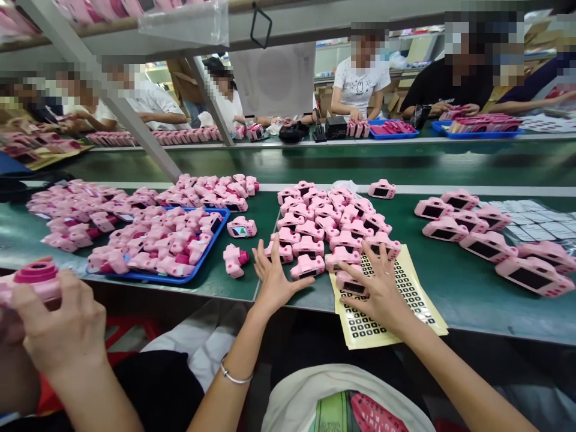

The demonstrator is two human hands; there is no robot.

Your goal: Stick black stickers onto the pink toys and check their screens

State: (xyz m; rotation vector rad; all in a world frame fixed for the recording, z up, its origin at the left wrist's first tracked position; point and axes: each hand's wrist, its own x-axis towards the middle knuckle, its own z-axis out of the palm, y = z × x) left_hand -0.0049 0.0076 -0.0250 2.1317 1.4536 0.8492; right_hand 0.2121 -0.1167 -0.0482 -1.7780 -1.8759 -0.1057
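Observation:
A cluster of pink toy cameras lies on the green work surface in front of me, most with dark screens toward me. At its left edge, my left hand is spread open, its thumb beside a toy camera and its fingertips near another. My right hand has its fingers apart over the cluster's front right; they reach across a toy camera, and I cannot tell how firmly they touch it. Beneath that hand lies a yellow-backed sticker sheet with rows of black squares, overhanging the table edge.
On the left, a blue tray is heaped with pink cameras, with more piled behind it. A neighbour's hand holds a pink camera at far left. Several cameras and white cards lie right. Co-workers sit across the line.

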